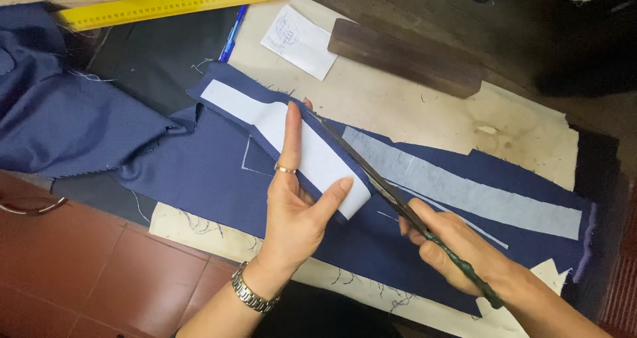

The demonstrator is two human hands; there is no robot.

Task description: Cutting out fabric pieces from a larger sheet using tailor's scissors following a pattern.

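Cluttered worktable (pixel 424 105): ruler (pixel 176 2), wooden block (pixel 405 58)

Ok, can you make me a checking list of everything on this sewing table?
Surface: pale, stained paper sheet over a dark table.
Job's things: navy fabric strip with white lining; dark scissors along its edge; more navy cloth beneath.
Clutter: yellow ruler, blue pen, paper slip, dark wooden block.
Grippers: left hand holds the strip; right hand grips the scissors.
Cables: nothing seen.
Surroundings: red tiled floor.
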